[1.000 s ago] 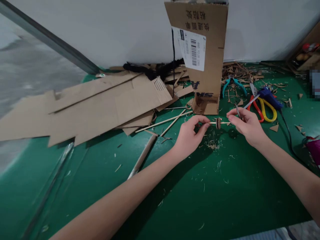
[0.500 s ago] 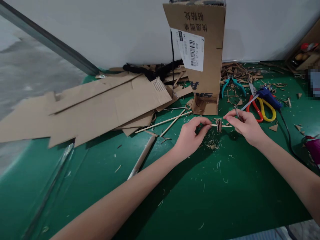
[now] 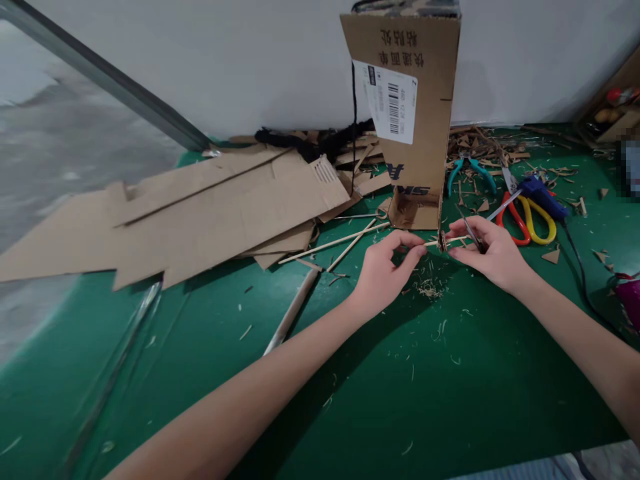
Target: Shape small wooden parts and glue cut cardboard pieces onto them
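Observation:
My left hand (image 3: 387,270) pinches the left end of a thin wooden stick (image 3: 431,244) between thumb and fingertips. Small round cardboard pieces (image 3: 442,241) sit on the stick, edge-on to me. From the right, my right hand (image 3: 487,253) has its thumb and forefinger at either side of the stick's other end, close to the cardboard. A slim metal tool (image 3: 465,217) with a dark lower part is tucked in that same hand; its kind is mostly hidden by the fingers. Fine wood shavings (image 3: 429,289) lie below on the green table (image 3: 400,400).
A tall cardboard box (image 3: 425,147) stands just behind my hands. Scissors (image 3: 540,220), a blue glue gun (image 3: 540,193) and teal pliers (image 3: 470,170) lie behind my right hand. Flat cardboard (image 3: 225,207) and loose sticks (image 3: 335,243) spread to the left.
My right hand has moved left, its thumb and forefinger now around the stick's right end near the cardboard pieces. The left hand keeps its pinch. The view has shifted slightly.

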`<state>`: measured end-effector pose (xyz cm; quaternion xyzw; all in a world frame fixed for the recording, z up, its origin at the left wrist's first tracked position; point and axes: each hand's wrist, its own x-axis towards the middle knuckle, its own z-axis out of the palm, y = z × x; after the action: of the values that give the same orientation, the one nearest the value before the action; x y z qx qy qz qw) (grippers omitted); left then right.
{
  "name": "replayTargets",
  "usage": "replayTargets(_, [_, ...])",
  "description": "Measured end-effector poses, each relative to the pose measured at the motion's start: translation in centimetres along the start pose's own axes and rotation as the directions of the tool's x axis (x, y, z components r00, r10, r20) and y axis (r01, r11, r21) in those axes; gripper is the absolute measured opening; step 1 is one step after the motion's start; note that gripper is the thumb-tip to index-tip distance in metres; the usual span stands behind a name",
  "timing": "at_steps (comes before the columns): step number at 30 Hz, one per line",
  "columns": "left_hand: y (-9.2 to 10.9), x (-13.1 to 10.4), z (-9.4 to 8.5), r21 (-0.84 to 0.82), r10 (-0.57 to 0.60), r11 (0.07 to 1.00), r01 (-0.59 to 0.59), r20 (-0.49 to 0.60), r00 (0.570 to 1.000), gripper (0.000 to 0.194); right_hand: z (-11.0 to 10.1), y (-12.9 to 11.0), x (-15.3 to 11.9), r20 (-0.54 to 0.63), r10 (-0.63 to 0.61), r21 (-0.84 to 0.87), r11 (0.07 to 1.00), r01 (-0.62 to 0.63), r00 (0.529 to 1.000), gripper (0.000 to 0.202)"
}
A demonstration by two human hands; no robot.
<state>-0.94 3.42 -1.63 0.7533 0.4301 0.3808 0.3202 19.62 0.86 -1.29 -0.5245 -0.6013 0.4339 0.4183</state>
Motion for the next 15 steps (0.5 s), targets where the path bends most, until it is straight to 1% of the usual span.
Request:
replayTargets(6, [-0.27, -0.06, 0.2, -0.033, -0.004, 0.999, 0.004, -0.001, 1.0, 0.007, 0.32, 0.16, 0.13, -0.084, -0.028, -0.081, 0.997, 0.021, 0.996, 0.022])
replayTargets(10, [-0.31, -0.06, 0.2, -0.026, 0.0, 1.0, 0.0, 0.0, 1.0, 0.008, 0.43, 0.16, 0.15, -0.077, -0.009, -0.112, 0.994, 0.0, 0.997, 0.019])
replayTargets(15, [-0.21, 0.03, 0.15, -0.005, 0.01, 1.0, -0.01, 0.01, 1.0, 0.009, 0.58, 0.47, 0.2, -0.062, -0.004, -0.078, 0.997, -0.001, 0.998, 0.016])
